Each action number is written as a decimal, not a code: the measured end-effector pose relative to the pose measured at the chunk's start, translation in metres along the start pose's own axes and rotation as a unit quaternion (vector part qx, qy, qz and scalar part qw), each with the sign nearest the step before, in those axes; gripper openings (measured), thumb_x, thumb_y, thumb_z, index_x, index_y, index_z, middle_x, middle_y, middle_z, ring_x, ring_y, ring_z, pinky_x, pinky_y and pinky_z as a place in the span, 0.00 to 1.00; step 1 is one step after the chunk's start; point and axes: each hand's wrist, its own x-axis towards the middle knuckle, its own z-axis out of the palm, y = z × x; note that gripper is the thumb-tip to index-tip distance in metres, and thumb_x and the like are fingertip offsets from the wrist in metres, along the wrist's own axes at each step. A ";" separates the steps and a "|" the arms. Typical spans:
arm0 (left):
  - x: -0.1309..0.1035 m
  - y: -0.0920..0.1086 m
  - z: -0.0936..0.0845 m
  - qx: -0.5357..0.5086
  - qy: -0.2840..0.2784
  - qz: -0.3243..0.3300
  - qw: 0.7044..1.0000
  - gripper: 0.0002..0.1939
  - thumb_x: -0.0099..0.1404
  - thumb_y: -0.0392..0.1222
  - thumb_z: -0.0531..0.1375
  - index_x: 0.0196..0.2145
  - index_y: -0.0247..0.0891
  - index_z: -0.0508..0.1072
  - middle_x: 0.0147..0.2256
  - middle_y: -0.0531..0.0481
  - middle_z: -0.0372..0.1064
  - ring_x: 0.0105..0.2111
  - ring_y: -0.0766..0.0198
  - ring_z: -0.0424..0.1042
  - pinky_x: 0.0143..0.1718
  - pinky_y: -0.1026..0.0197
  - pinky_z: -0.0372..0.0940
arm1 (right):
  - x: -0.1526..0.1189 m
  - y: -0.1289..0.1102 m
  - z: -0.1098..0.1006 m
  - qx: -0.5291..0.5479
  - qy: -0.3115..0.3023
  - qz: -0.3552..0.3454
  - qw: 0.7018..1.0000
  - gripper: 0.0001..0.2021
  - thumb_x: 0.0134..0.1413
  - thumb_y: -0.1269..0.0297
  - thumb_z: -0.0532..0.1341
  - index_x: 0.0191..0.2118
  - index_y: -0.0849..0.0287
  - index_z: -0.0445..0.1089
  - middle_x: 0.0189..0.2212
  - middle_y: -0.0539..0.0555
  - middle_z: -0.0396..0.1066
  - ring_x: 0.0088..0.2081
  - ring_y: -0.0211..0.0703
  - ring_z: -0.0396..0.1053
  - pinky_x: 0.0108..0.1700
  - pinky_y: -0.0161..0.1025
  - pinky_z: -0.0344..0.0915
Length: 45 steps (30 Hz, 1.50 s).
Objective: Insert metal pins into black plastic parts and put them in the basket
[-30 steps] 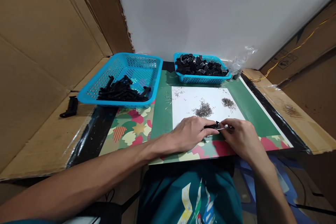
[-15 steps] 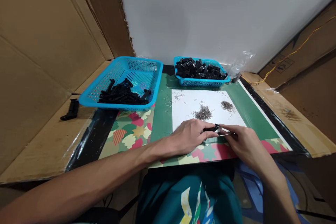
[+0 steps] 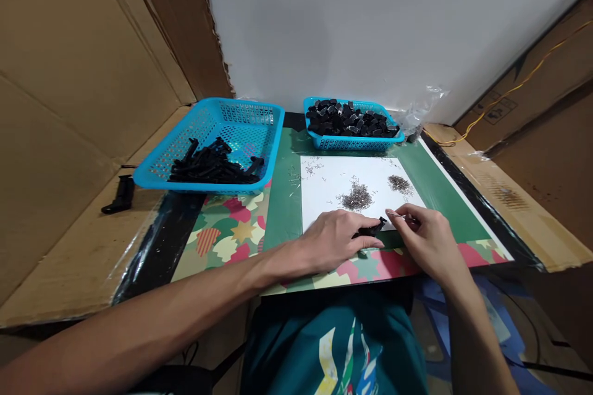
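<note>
One black plastic part (image 3: 371, 230) lies near the white sheet's (image 3: 317, 200) front edge, long axis roughly left to right, exposed end pointing right; the left hand's (image 3: 334, 237) fingers are clamped on it. The right hand's (image 3: 424, 236) fingers pinch one thin metal tool (image 3: 399, 216) just beside it. Beyond: two dense heaps of tiny metal pieces (image 3: 356, 197), two blue baskets (image 3: 354, 144) holding many black pieces (image 3: 210, 166).

The held part (image 3: 373, 230) appears to be dark plastic with slight sheen, the slim tool (image 3: 401, 216) and loose pieces (image 3: 357, 197) shiny metal, the white sheet (image 3: 333, 168) smooth matt paper, the large basket (image 3: 208, 186) smooth plastic, the side panel (image 3: 69, 62) matt cardboard, and the black strip (image 3: 141, 259) glossy.
</note>
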 end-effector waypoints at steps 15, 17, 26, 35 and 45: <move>-0.002 0.002 -0.002 -0.007 0.010 0.007 1.000 0.23 0.76 0.52 0.62 0.64 0.46 0.76 0.57 0.46 0.79 0.54 0.49 0.80 0.51 0.56 0.71 | 0.000 0.012 0.000 0.004 -0.075 -0.033 0.997 0.12 0.64 0.59 0.59 0.42 0.56 0.80 0.25 0.50 0.73 0.25 0.42 0.66 0.30 0.37 0.58; -0.002 0.002 -0.002 -0.007 0.008 0.006 1.000 0.22 0.76 0.52 0.63 0.64 0.46 0.76 0.57 0.47 0.79 0.53 0.50 0.81 0.50 0.57 0.71 | -0.001 0.011 0.001 0.004 -0.069 -0.036 0.997 0.12 0.63 0.59 0.59 0.41 0.56 0.79 0.26 0.51 0.75 0.26 0.43 0.68 0.31 0.37 0.60; -0.001 0.002 -0.001 -0.017 0.013 0.003 1.000 0.23 0.75 0.51 0.63 0.64 0.44 0.77 0.57 0.46 0.79 0.54 0.50 0.80 0.52 0.56 0.71 | 0.002 0.003 0.005 0.006 -0.060 -0.023 0.998 0.12 0.59 0.59 0.59 0.40 0.57 0.78 0.26 0.52 0.76 0.27 0.44 0.71 0.32 0.38 0.61; -0.001 0.005 -0.004 -0.018 0.004 0.010 1.000 0.18 0.76 0.49 0.61 0.59 0.45 0.79 0.51 0.47 0.82 0.47 0.53 0.81 0.43 0.60 0.69 | -0.003 -0.009 0.016 -0.098 0.013 0.020 0.995 0.12 0.58 0.58 0.61 0.37 0.56 0.81 0.22 0.52 0.73 0.24 0.46 0.67 0.30 0.39 0.53; -0.004 0.004 -0.004 -0.016 0.010 0.010 1.000 0.19 0.78 0.51 0.59 0.59 0.44 0.79 0.51 0.47 0.82 0.48 0.53 0.81 0.44 0.61 0.68 | -0.014 -0.015 0.033 -0.104 0.095 0.040 0.989 0.11 0.60 0.58 0.61 0.35 0.56 0.80 0.20 0.53 0.73 0.22 0.47 0.66 0.29 0.40 0.52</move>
